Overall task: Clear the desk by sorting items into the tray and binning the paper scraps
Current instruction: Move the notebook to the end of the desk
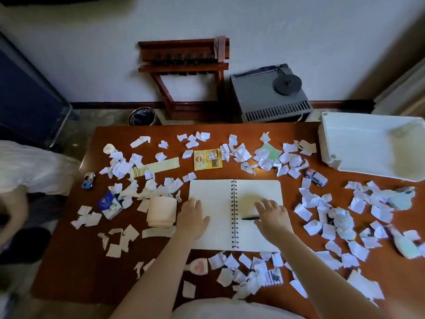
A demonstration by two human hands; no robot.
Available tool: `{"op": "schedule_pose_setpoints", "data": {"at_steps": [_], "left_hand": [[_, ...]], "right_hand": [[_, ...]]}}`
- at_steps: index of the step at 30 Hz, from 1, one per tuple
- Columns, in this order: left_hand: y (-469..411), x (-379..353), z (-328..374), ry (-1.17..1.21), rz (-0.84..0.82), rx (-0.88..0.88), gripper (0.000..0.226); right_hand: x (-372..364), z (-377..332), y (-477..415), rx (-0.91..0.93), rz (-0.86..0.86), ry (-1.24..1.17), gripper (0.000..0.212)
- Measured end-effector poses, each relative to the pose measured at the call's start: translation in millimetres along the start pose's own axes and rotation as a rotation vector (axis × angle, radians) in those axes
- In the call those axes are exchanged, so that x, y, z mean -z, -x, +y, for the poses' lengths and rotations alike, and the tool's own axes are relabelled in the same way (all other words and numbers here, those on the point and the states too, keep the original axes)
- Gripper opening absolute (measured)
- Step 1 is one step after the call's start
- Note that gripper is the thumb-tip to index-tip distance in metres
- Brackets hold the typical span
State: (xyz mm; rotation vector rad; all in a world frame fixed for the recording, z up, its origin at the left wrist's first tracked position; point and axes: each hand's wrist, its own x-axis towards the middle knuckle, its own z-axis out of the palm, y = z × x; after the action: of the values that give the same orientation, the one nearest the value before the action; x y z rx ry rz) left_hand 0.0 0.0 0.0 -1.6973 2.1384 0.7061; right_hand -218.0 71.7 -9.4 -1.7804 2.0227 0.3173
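From my feed I look down on the desk [230, 128], where an open spiral notebook [213, 192] lies in the middle by the near edge. The left hand [192, 217] rests flat on the notebook's left page, fingers straight and released, holding nothing. The right hand [272, 217] is spread over the right page with fingers relaxed. A black pen [250, 218] lies on that page with its right end hidden under the hand, and I cannot tell whether the hand touches it. A beige ribbed cup [162, 211] stands just beside the left hand, toward the left edge. White paper scraps [310, 226] are strewn across the whole desk, thickest toward the right edge and the far left. The white tray [368, 143] sits at the far right corner, overhanging the edge. A yellow packet [207, 159] lies beyond the notebook. A blue toy car [88, 180] sits at the left edge and a second toy car [316, 177] near the tray. The bin [142, 116] stands on the floor past the far edge
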Motion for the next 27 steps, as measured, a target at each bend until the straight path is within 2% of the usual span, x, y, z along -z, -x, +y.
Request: {"op": "schedule_pose_setpoints", "data": {"at_steps": [9,13,18,21,24,27], "left_hand": [[-25,-7,-5,0.019,0.044,0.203,0.062],[-33,-3,9,0.213,0.040,0.412,0.062],[-42,3,18,0.350,0.074,0.575,0.075],[-47,7,14,0.476,0.030,0.685,0.088],[-48,14,10,0.534,-0.003,0.702,0.078],[-39,26,13,0.466,0.130,0.581,0.053]], "right_hand": [[-16,10,-22,0.073,0.146,-0.090,0.024],[-22,14,-25,0.084,0.221,-0.142,0.021],[-22,11,-21,0.089,0.291,-0.179,0.021],[-21,10,-18,0.093,0.280,-0.175,0.022],[-19,10,-20,0.067,0.240,-0.163,0.013],[-16,9,-24,0.059,0.216,-0.153,0.016]]}}
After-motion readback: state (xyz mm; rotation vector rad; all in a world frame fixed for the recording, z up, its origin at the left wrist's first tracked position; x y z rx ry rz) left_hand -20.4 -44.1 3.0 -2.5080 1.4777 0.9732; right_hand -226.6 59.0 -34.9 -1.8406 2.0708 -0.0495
